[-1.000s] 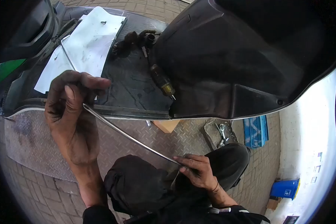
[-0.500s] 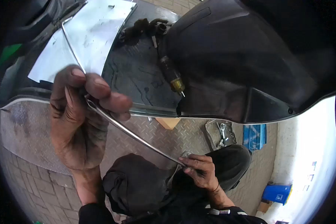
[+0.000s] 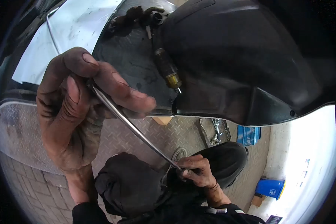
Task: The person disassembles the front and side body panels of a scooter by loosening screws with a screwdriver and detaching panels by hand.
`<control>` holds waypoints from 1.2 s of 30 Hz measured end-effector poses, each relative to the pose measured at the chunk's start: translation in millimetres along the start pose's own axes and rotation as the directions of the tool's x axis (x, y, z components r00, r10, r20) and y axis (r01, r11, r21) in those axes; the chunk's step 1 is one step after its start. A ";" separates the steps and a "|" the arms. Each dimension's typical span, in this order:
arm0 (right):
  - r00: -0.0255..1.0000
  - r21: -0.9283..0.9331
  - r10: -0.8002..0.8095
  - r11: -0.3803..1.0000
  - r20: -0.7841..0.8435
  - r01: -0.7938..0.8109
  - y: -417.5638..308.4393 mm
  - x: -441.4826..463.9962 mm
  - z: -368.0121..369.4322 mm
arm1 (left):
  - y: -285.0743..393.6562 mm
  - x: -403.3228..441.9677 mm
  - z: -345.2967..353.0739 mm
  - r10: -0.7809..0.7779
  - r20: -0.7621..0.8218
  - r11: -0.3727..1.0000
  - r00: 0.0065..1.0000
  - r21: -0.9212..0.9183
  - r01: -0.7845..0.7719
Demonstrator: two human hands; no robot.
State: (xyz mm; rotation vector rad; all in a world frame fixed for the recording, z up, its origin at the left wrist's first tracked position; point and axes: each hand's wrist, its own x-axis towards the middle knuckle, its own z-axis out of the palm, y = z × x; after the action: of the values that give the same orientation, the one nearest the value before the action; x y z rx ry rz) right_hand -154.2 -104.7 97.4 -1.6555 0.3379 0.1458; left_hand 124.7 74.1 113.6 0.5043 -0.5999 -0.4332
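Note:
A long, slightly curved metal rod (image 3: 132,127) slants between my two hands. Raised close to the camera, my left hand (image 3: 78,104) has its dirty fingers curled round the rod's upper part. A thin bent metal end (image 3: 52,35) shows beyond that hand, over a white sheet (image 3: 74,28). Lower down, my right hand (image 3: 197,171) pinches the rod's other end between thumb and fingers, above my knee. What lies inside the left palm is partly hidden.
A dark plastic vehicle panel (image 3: 227,63) spans the top right. A screwdriver-like tool (image 3: 168,71) and dark parts (image 3: 136,16) lie on the dark surface. Beyond my knee are a tool tray (image 3: 222,132), a blue box (image 3: 248,135) and a blue bin (image 3: 269,187).
My left hand has come up and closer to the camera with the rod. The right hand still pinches the lower end. The view has shifted, and the white sheet sits farther up and left.

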 end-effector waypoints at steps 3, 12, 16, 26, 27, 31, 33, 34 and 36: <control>0.997 -0.075 -0.070 0.995 -0.018 0.068 -6.7 5.5 1.6 | 5.0 9.4 12.5 -0.013 -0.048 0.981 0.999 0.192 0.022; 0.964 -0.393 -0.227 0.906 -0.141 0.156 -28.8 22.9 9.2 | -22.1 53.4 120.0 -0.082 -0.028 0.897 0.996 0.434 0.086; 0.932 -0.271 -0.265 0.942 -0.248 0.196 -58.1 35.5 14.4 | -31.8 71.2 174.9 -0.260 0.170 0.851 0.950 0.506 0.142; 0.855 0.399 -0.257 0.799 -0.450 0.450 -31.3 109.0 55.3 | -91.4 80.2 236.9 -0.093 0.604 0.413 0.792 0.747 -0.521; 0.835 0.311 -0.307 0.825 -0.457 0.473 -43.2 109.2 50.9 | -94.1 78.4 238.6 -0.171 0.584 0.389 0.793 0.780 -0.491; 0.551 -0.244 -0.537 0.821 -0.639 0.517 -92.5 103.5 33.4 | -96.7 73.8 248.3 -0.181 0.616 0.270 0.767 0.781 -0.564; 0.643 -0.051 -0.397 0.872 -0.655 0.487 -101.3 101.8 27.6 | -92.8 74.2 252.4 -0.253 0.625 0.241 0.738 0.780 -0.578; 0.640 -0.049 -0.397 0.871 -0.657 0.489 -101.4 104.8 26.5 | -92.6 74.7 254.3 -0.256 0.627 0.240 0.736 0.779 -0.580; 0.643 -0.134 -0.438 0.875 -0.628 0.465 -102.6 114.1 25.3 | -91.5 76.9 257.1 -0.273 0.640 0.180 0.718 0.767 -0.616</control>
State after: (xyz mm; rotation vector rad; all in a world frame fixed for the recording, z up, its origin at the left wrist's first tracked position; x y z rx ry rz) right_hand -12.3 -86.7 158.6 -1.6589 0.4207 -0.8401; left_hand -0.3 -120.2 277.9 1.5836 -1.7292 0.1694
